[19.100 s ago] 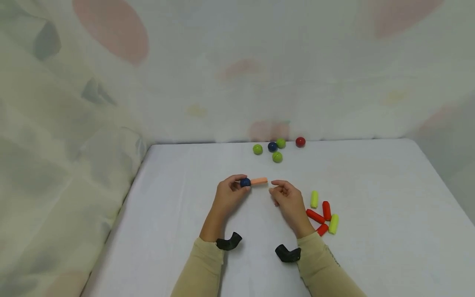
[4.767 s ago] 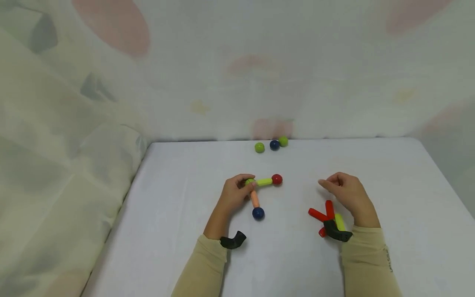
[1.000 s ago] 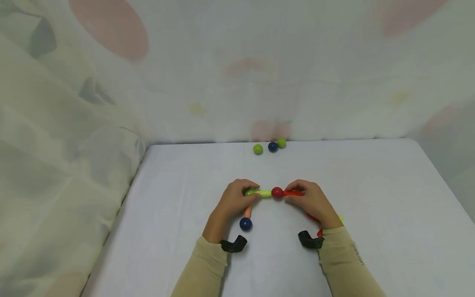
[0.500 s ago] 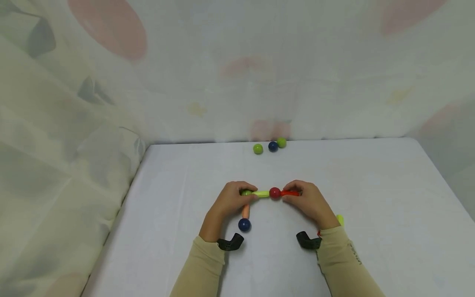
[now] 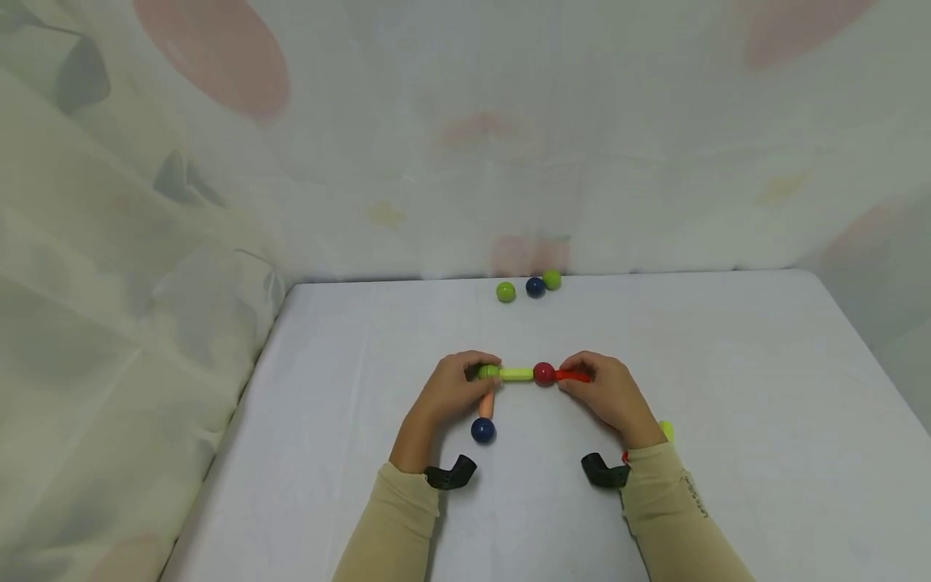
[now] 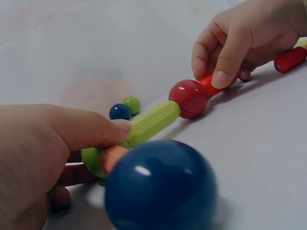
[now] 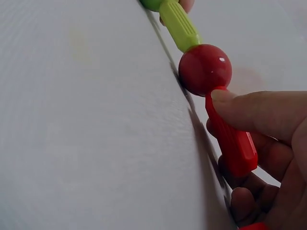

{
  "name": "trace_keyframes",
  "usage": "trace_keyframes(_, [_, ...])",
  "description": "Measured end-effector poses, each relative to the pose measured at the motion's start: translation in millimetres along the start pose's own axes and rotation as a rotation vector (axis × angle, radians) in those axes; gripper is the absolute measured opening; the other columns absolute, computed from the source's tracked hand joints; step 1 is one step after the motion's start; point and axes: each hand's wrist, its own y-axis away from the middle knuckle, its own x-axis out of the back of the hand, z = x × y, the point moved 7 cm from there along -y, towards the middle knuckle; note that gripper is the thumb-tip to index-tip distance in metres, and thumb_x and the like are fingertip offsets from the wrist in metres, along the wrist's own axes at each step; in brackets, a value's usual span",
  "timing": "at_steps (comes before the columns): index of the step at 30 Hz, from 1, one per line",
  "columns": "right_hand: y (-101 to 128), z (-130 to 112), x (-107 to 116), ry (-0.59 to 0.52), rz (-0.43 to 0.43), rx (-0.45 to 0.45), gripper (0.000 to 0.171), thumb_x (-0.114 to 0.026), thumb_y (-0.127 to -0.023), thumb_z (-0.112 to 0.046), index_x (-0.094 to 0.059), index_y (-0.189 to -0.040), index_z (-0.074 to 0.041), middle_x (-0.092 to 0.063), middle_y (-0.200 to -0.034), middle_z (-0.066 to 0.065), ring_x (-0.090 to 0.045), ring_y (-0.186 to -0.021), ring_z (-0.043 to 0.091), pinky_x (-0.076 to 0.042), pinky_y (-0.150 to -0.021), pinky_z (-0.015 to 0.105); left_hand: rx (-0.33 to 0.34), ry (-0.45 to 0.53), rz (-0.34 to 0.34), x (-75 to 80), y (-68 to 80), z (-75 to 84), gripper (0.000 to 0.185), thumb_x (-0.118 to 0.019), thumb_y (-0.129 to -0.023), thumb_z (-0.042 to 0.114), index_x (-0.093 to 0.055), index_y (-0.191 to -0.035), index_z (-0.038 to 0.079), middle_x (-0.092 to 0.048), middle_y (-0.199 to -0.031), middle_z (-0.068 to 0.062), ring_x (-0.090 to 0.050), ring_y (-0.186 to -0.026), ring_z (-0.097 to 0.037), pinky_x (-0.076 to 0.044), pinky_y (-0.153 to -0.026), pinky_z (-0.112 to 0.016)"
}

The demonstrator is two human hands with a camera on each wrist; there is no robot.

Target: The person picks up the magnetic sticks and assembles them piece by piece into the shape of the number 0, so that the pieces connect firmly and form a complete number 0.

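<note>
My left hand (image 5: 452,390) pinches a green ball (image 5: 489,371) between thumb and fingers. From that ball an orange rod (image 5: 486,406) runs toward me to a blue ball (image 5: 483,430), large in the left wrist view. A yellow-green rod (image 5: 516,375) joins the green ball to a red ball (image 5: 544,373). My right hand (image 5: 605,394) holds a red rod (image 7: 233,139) by thumb and fingers, its end against the red ball. In the right wrist view rod, red ball and yellow-green rod form a nearly straight line. The fingers partly cover the green ball.
At the white table's (image 5: 349,339) back edge lie two loose green balls (image 5: 505,292) and a blue ball (image 5: 535,287). Loose rods, among them a yellow one (image 5: 667,431) and a red one (image 6: 290,60), are partly hidden by my right forearm. Patterned cloth hangs behind and left.
Since the oldest frame, a green ball, yellow-green rod and red ball have joined the blue-and-orange piece. My right hand has since brought a red rod to the red ball. Lately the piece shifts only slightly.
</note>
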Motion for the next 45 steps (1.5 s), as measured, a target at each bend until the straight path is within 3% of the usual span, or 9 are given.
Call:
trace_keyframes(7, [0,0,4,0.069,0.028,-0.001,0.023,-0.074,-0.088,-0.021,-0.069,-0.11,-0.02,-0.066,-0.11,0.006,-0.053,-0.1,0.026,-0.045,-0.086,0.042,0.022,0.015,0.074,0.4,-0.8,-0.4,0.029,-0.074,-0.087,0.028,-0.072,-0.115,0.025,-0.067,-0.117,0.005,-0.059,-0.114,-0.014,-0.047,-0.101,-0.04])
trace_keyframes(13, [1,-2,6,0.076,0.035,0.008,0.022,-0.074,-0.088,-0.02,-0.069,-0.11,-0.019,-0.066,-0.105,0.005,-0.052,-0.093,0.024,-0.041,-0.079,0.037,0.03,0.016,0.089,-0.4,-1.6,-1.6,0.029,-0.073,-0.087,0.028,-0.071,-0.115,0.025,-0.067,-0.12,0.005,-0.058,-0.117,-0.014,-0.046,-0.103,-0.039])
trace_keyframes(16, [1,-2,6,0.074,0.032,0.011,0.022,-0.074,-0.088,-0.021,-0.069,-0.11,-0.019,-0.066,-0.106,0.005,-0.052,-0.093,0.024,-0.042,-0.08,0.038,0.04,0.016,0.086,-0.7,-2.2,-2.7,0.029,-0.073,-0.087,0.029,-0.071,-0.116,0.026,-0.066,-0.121,0.006,-0.057,-0.119,-0.013,-0.046,-0.104,-0.039])
trace_keyframes(22, [-1,3,7,0.055,0.019,0.0,0.027,-0.073,-0.089,-0.022,-0.069,-0.115,-0.018,-0.066,-0.116,0.008,-0.055,-0.108,0.029,-0.044,-0.096,0.051,0.049,0.024,0.097,0.2,-2.2,-3.5,0.03,-0.073,-0.088,0.03,-0.071,-0.117,0.026,-0.066,-0.122,0.006,-0.057,-0.12,-0.013,-0.045,-0.104,-0.038])
trace_keyframes(26, [-2,8,8,0.049,0.009,-0.024,0.031,-0.071,-0.09,-0.024,-0.067,-0.12,-0.018,-0.065,-0.121,0.01,-0.054,-0.114,0.03,-0.041,-0.101,0.055,0.068,0.031,0.107,1.2,-1.9,-5.5,0.03,-0.073,-0.088,0.031,-0.071,-0.117,0.026,-0.065,-0.123,0.006,-0.057,-0.119,-0.012,-0.046,-0.104,-0.038])
trace_keyframes(36, [-3,12,12,0.035,0.021,-0.035,0.033,-0.07,-0.091,-0.023,-0.067,-0.123,-0.016,-0.067,-0.106,0.006,-0.055,-0.095,0.023,-0.043,-0.082,0.036,0.072,0.051,0.121,3.2,-0.9,-9.2,0.029,-0.072,-0.088,0.032,-0.07,-0.117,0.028,-0.065,-0.125,0.006,-0.057,-0.121,-0.012,-0.045,-0.104,-0.038])
trace_keyframes(45, [-6,11,13,0.032,0.011,-0.049,0.031,-0.068,-0.093,-0.024,-0.068,-0.122,-0.015,-0.068,-0.104,0.007,-0.057,-0.097,0.024,-0.046,-0.086,0.04,0.071,0.069,0.115,4.1,-0.7,-11.3,0.03,-0.071,-0.089,0.03,-0.07,-0.119,0.025,-0.064,-0.127,0.005,-0.056,-0.123,-0.013,-0.044,-0.105,-0.038])
